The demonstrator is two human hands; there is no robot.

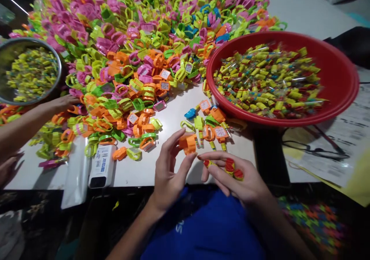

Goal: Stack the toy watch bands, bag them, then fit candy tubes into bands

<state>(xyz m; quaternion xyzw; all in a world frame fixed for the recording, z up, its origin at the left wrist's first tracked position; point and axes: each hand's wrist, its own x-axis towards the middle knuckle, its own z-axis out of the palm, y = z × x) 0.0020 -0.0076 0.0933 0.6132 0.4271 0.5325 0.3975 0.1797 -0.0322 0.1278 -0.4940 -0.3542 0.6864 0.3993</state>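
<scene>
Between the thumb and fingers of my left hand (170,171) is an orange plastic toy watch (188,143), held above the table's front part. Close beside it, my right hand (243,181) is closed on several small candy rolls (229,166) in yellow wrap with red ends. One roll (207,163) sits at its fingertips, pointing toward the toy watch but apart from it. Just beyond my hands lie a few more toy watches (220,132), some with candy rolls at them, and a blue piece (190,113).
A large pile of colourful toy watches (138,71) covers the back and left. At the right stands a red basin (341,78) of candy rolls; at the left, a metal bowl (59,73). Another person's arm (31,117) reaches in. A white box (101,165) lies near the edge.
</scene>
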